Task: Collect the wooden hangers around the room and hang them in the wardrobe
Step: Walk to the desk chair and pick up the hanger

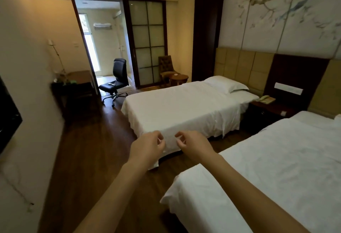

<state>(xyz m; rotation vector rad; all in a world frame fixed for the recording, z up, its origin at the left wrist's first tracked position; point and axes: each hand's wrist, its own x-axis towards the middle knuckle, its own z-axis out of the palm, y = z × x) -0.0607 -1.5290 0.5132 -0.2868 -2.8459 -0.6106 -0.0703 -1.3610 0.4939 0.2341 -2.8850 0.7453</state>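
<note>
Far off on the black office chair (120, 69), a hanger (113, 83) lay well apart from the left hand (147, 147) and right hand (194, 145). Both hovered with fingers loosely curled, holding nothing.

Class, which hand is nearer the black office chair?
Left. The black office chair stands far ahead, left of both hands; the left hand is on its side, the right hand farther right.

Both bare arms stretched forward, holding nothing.
The left hand (147, 148) and right hand (195, 146) hover near each other, apart, fingers (160, 139) loosely curled inward.
</note>
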